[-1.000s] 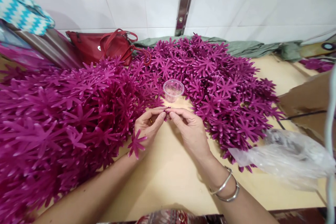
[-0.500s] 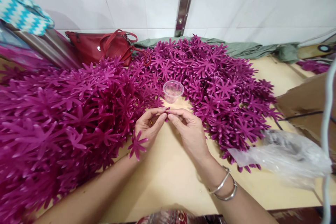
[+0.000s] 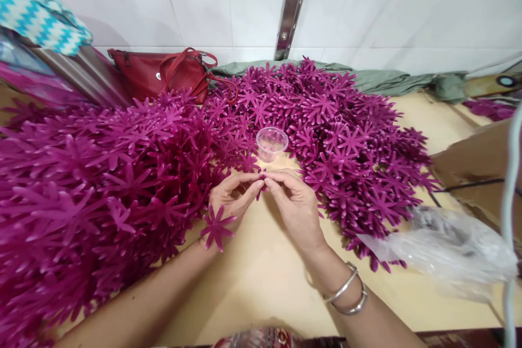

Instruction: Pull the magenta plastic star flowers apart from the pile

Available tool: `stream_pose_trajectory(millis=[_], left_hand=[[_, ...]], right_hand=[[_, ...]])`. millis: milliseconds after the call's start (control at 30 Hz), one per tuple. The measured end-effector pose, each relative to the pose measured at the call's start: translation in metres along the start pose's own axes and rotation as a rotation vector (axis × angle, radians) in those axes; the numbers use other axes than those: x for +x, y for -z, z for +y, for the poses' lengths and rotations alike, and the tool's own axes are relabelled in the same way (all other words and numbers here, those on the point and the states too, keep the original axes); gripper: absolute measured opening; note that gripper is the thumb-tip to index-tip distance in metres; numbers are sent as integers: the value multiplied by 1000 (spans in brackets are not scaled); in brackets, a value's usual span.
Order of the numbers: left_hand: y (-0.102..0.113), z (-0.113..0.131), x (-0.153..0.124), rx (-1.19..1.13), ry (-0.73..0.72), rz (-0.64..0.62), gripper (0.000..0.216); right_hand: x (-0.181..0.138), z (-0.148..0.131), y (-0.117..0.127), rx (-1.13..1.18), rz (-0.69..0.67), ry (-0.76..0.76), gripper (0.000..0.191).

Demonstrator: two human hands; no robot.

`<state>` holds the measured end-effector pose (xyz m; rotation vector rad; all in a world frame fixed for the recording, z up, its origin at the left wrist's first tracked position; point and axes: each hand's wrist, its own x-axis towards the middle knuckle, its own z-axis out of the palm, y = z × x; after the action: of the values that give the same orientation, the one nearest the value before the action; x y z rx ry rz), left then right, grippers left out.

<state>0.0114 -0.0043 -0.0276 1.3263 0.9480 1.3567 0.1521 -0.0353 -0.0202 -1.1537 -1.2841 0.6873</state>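
My left hand [image 3: 235, 196] and my right hand [image 3: 296, 206] meet in front of a small clear plastic cup [image 3: 272, 144]. Thumbs and index fingertips of both pinch one magenta artificial flower [image 3: 262, 175]; most of it is hidden behind the fingers. Another magenta flower [image 3: 218, 227], with narrow rounded petals, lies against my left wrist; how it stays there is not visible. Two silver bangles circle my right forearm. Small bits seem to lie inside the cup, too small to name.
Large heaps of magenta flowers [image 3: 122, 185] spread over the pale tabletop [image 3: 261, 283], left and right of my hands. A red handbag [image 3: 142, 73] stands at the back. To the right are a crumpled plastic bag [image 3: 452, 253], a cardboard box [image 3: 481, 157] and a pale upright cable [image 3: 511, 190].
The whole view has shifted slightly, so everything sits a little further right and lower. Both hands keep their pinch on the flower; a bit more of it shows between the fingertips.
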Motion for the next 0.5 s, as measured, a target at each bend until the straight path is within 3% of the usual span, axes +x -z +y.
stream_pose_trajectory(millis=[167,500], left_hand=[[-3,3,-2,-45,128,38,15],[-6,9,1,-136,140,44,23]], right_hand=[[-2,-1,-2,-27,-2,1,13],[-1,-2,-1,-63,16,73,16]])
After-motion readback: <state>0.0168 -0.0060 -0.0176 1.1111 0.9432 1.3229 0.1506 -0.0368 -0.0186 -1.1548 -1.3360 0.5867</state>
